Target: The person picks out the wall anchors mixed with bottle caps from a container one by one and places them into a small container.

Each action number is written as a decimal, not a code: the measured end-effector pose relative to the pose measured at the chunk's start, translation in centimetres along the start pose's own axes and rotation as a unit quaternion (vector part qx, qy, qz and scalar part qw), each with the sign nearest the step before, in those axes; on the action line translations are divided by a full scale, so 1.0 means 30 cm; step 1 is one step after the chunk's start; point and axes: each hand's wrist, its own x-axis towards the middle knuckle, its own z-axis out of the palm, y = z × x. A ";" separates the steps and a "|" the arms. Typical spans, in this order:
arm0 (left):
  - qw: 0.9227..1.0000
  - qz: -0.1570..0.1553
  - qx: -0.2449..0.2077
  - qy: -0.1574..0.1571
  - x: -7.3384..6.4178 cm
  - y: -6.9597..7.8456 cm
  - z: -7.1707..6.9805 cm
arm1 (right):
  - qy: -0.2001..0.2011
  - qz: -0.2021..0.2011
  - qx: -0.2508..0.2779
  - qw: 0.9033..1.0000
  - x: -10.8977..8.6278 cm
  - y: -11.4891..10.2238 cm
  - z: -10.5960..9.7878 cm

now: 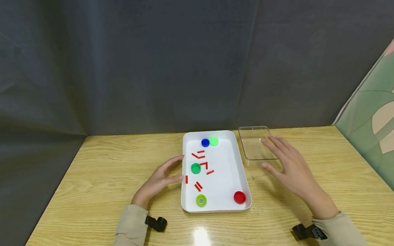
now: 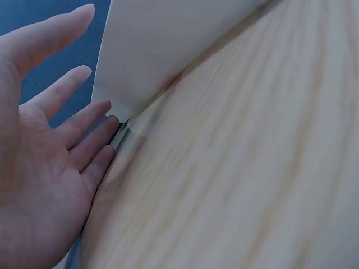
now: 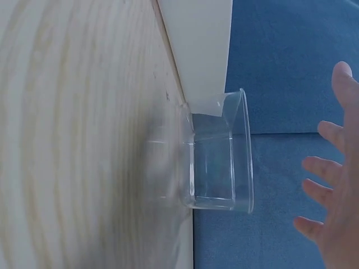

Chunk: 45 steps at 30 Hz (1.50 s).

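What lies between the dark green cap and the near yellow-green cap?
Two red sticks, side by side on the white tray, as the head view shows.

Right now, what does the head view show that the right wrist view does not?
Only the head view: the left hand, red sticks and round coloured pieces in the white tray. Only the right wrist view: inner side of the right hand and the clear box from its side. Both: that hand, that box, the tray, the wooden table and dark cloth.
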 end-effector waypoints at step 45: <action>0.999 -0.038 -0.009 -0.003 -0.005 -0.003 0.022 | -0.116 0.028 0.231 0.966 0.159 -0.178 0.180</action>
